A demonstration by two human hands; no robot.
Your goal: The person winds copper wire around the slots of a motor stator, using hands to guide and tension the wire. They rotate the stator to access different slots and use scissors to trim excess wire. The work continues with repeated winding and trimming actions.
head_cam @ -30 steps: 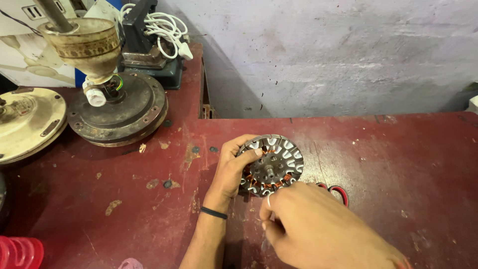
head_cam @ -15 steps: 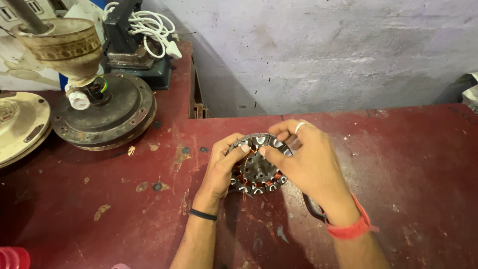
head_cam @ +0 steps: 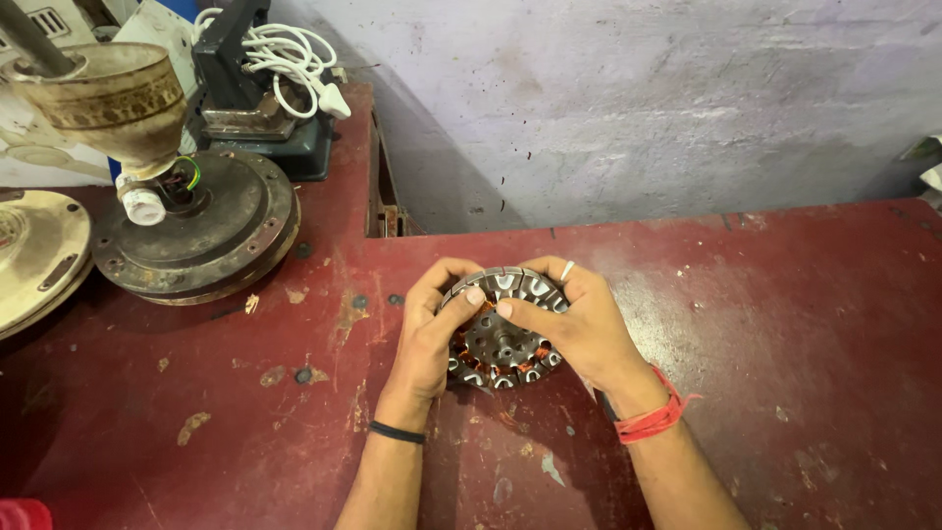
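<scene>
A round metal motor part (head_cam: 502, 339) with copper wire coils around its rim is held in the middle of the red table (head_cam: 785, 324), a little nearer the front edge than the back. It is tilted up, with its lower rim close to the table top; whether it touches the table cannot be told.

The left hand (head_cam: 429, 339) is wrapped around the left side of the motor part. Its fingers are curled over the top rim and its thumb is pressed on the face. A black band (head_cam: 396, 432) is worn on this wrist.

The right hand (head_cam: 584, 329) is wrapped around the right side. Its fingers are bent over the top rim and its thumb is laid across the face, close to the other thumb. A ring (head_cam: 567, 269) is seen on one finger, and a red thread band (head_cam: 650, 420) is tied on the wrist.

Near the back left corner, a big dark fan motor (head_cam: 211, 231) is set flat on the table, with a worn cup-shaped cover (head_cam: 113, 98) above it. At the left edge, a pale round plate (head_cam: 34, 255) is seen. Behind the fan motor, a dark machine (head_cam: 245, 108) with a white cord (head_cam: 294, 59) on top is placed. A grey wall (head_cam: 638, 98) is seen behind the back edge.
</scene>
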